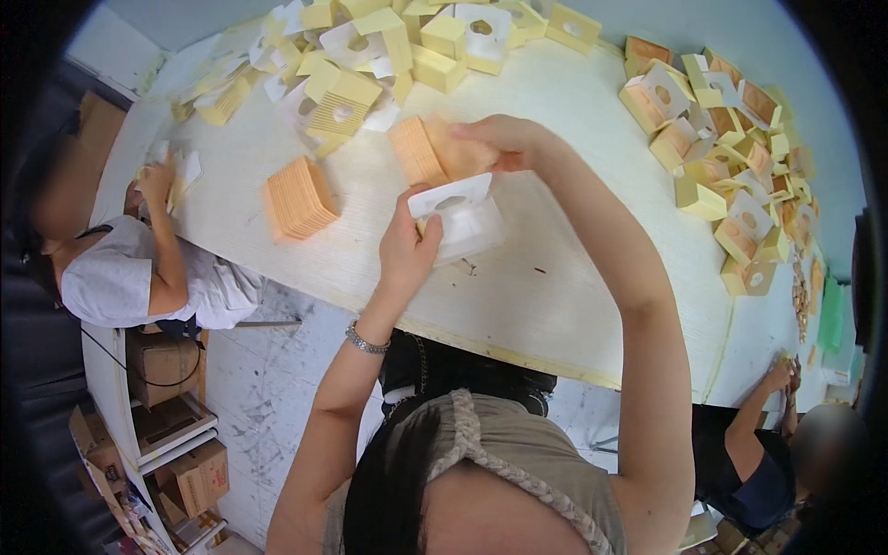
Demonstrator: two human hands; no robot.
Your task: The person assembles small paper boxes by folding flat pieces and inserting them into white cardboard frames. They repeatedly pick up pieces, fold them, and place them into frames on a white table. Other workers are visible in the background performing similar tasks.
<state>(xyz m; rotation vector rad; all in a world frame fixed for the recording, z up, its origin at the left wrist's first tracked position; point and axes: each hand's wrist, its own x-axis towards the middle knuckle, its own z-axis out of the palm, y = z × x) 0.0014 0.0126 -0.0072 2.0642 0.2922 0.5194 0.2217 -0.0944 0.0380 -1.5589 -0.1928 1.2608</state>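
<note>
My left hand (408, 246) is closed round a small open carton (470, 231), white inside, with a raised flap that has a round cut-out. Just beyond it, my right hand (511, 141) pinches a thin peach-orange piece (465, 155), blurred by motion. This piece is beside a stack of orange pieces (418, 153) standing on the table. A second stack of orange pieces (301, 199) stands farther left, apart from both hands.
Pale yellow cartons (435, 51) lie heaped along the white table's (592, 305) far side. More cartons, several with orange inserts, pile up at the right (731, 176). One person (129, 268) works at the left, another (763, 453) at the lower right. Cardboard boxes (199, 476) fill a shelf at lower left.
</note>
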